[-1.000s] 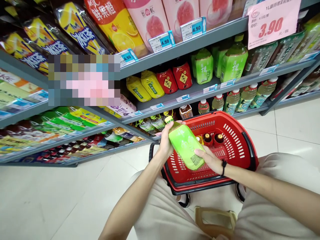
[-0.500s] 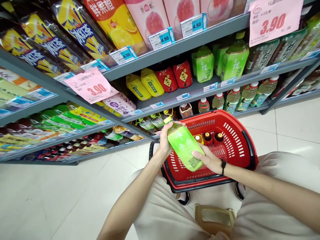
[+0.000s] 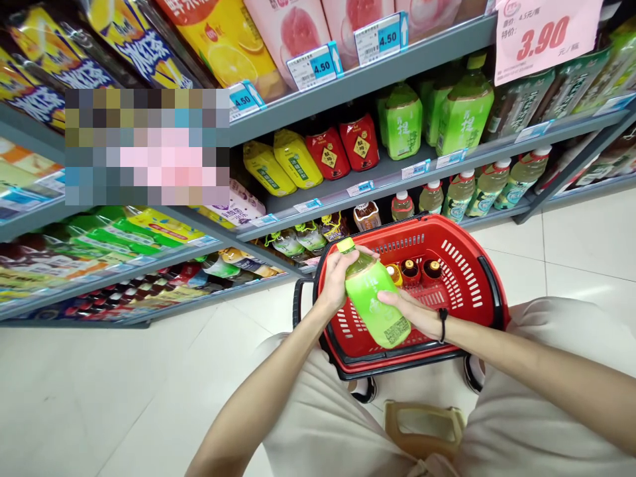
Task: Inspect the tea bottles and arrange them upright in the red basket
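Observation:
Between both hands I hold a green drink bottle (image 3: 373,301) with a yellow-green cap, tilted above a red shopping basket (image 3: 489,301). My left hand (image 3: 339,278) is closed round its neck end, just under the cap. Lower down, my right hand (image 3: 408,308), with a black band at the wrist, grips the bottle's side with the thumb on the label. Behind the bottle, inside the basket, stand several small bottles, among them a dark-capped bottle (image 3: 431,270) and a yellow one (image 3: 394,274) that is partly hidden.
Drink shelves (image 3: 318,106) run across the front, with similar green bottles (image 3: 464,112), red cartons (image 3: 360,142) and yellow cartons (image 3: 298,159). A black basket handle (image 3: 301,301) sticks out at the left. Below the basket, a tan stool (image 3: 422,427) is between my legs on the tiled floor.
The green bottle has turned to a more upright angle in my hands and shifted slightly right over the basket. Both hands still hold it.

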Motion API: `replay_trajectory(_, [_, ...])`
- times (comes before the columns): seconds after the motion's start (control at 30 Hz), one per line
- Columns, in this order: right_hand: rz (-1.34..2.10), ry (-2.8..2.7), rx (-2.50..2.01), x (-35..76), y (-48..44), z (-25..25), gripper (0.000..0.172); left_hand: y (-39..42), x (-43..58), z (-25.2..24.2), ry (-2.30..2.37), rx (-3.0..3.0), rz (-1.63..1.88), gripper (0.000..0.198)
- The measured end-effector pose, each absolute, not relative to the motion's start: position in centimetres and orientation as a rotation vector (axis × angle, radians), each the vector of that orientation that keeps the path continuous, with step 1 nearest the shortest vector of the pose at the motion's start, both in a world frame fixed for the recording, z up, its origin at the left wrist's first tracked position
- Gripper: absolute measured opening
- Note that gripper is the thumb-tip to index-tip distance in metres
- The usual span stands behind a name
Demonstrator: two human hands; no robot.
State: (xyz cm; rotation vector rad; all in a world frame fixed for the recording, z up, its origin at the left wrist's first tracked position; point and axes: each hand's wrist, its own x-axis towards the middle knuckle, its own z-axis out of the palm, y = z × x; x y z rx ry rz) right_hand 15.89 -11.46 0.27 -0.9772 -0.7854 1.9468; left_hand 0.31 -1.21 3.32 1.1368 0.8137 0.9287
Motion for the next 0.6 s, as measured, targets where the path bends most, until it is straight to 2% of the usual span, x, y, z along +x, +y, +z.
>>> replay_trajectory(0.33, [2.018, -0.782, -0.957, 16.0, -11.1, 0.7, 0.083, -0.7, 0.2, 3.8, 0.883, 1.008, 0.915, 0.031])
replay_trajectory(0.5, [2.006, -0.838, -0.962, 16.5, -11.1, 1.4, 0.072, 0.1, -0.4, 4.7, 0.92, 0.917, 0.919, 0.033])
replay_trajectory(0.6, [2.048, -0.871, -0.957, 16.7, -11.1, 1.4, 0.076, 0.3, -0.7, 4.9, 0.933, 0.86, 0.921, 0.033])
